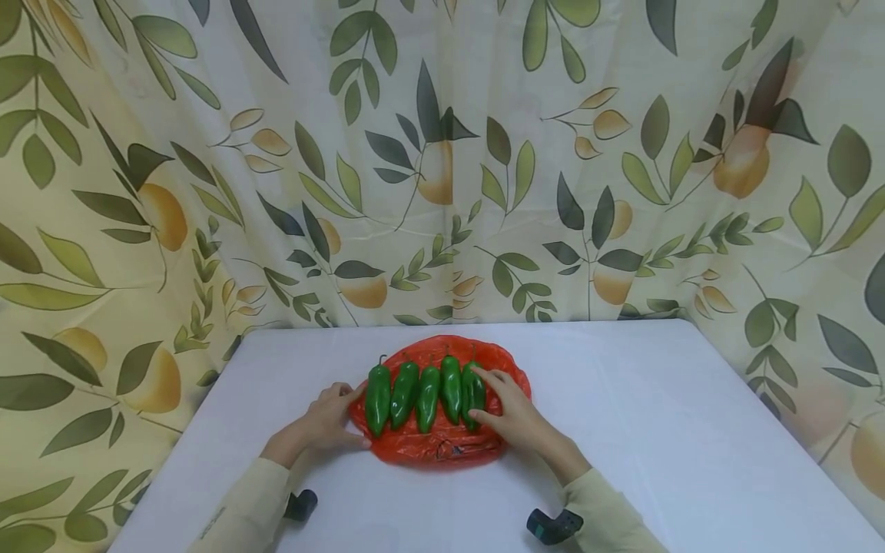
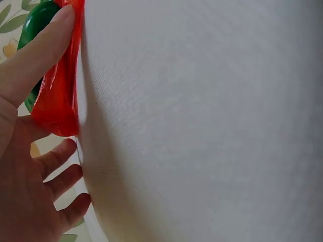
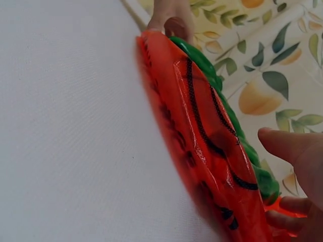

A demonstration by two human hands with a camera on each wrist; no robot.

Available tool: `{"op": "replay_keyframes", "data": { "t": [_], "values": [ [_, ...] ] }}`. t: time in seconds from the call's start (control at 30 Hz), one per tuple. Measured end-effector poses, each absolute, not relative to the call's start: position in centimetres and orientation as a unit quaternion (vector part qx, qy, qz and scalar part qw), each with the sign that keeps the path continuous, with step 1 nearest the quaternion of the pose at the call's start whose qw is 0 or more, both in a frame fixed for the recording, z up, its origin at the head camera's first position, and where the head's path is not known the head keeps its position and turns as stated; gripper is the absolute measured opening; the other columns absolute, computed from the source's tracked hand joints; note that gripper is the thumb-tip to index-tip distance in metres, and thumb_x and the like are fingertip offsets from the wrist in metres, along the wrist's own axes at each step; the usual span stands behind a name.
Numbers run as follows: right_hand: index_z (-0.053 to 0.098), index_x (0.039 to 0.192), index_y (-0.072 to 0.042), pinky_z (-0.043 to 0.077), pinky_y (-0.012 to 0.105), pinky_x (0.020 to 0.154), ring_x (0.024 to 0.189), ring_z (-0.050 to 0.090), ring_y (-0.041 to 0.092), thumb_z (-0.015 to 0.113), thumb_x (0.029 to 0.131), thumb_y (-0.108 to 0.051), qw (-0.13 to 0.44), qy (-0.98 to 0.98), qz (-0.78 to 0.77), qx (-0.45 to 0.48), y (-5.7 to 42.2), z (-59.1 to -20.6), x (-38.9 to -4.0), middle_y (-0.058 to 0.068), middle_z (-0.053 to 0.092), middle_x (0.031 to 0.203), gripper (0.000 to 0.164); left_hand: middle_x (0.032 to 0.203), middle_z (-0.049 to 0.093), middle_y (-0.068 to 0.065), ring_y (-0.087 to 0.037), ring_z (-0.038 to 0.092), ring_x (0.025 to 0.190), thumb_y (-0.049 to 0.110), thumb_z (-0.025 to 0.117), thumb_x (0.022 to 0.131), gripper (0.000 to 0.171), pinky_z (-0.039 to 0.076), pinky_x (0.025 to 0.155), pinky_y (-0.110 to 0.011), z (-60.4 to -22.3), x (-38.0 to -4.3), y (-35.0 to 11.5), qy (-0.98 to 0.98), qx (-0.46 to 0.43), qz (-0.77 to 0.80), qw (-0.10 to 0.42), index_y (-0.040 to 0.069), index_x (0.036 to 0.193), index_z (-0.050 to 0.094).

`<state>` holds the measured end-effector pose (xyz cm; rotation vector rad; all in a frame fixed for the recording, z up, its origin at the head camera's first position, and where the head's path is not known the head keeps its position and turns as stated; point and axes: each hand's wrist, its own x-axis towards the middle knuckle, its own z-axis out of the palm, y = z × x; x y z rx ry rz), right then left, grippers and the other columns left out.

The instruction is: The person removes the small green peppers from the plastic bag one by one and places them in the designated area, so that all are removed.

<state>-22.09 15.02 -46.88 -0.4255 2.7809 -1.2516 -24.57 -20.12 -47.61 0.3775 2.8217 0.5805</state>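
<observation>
Several glossy green chili peppers [image 1: 428,399] lie side by side in a row on a flat red plastic bag [image 1: 415,448] with dark print. Their stems point to the far side. My left hand [image 1: 330,421] touches the bag's left edge, near the leftmost pepper [image 1: 378,401]; in the left wrist view the thumb lies along the bag and the other fingers spread apart. My right hand [image 1: 513,411] is at the rightmost pepper [image 1: 473,395], thumb and fingers spread around its right side. In the right wrist view, that thumb stands apart from the peppers.
A white-covered table [image 1: 622,430] bears the bag. Behind and beside it hangs a curtain [image 1: 484,253] with leaf and fruit print. A black device [image 1: 301,505] sits at the left wrist, another black device [image 1: 555,527] at the right.
</observation>
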Motion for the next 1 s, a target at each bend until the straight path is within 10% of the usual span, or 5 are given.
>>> {"op": "replay_keyframes", "data": {
  "t": [1.0],
  "values": [
    [0.046,0.152,-0.027,0.040,0.069,0.110,0.141,0.039,0.044,0.068,0.096,-0.025,0.053,0.920,-0.353,-0.161,14.9,-47.9,-21.8,0.023,0.040,0.157,0.060,0.149,0.042,-0.014,-0.033,0.040,0.135,0.045,0.090,0.069,0.105,0.045,0.108,-0.063,-47.4,-24.4,-19.8,0.970,0.119,0.162,0.134,0.020,0.157,0.038]
  ]
}}
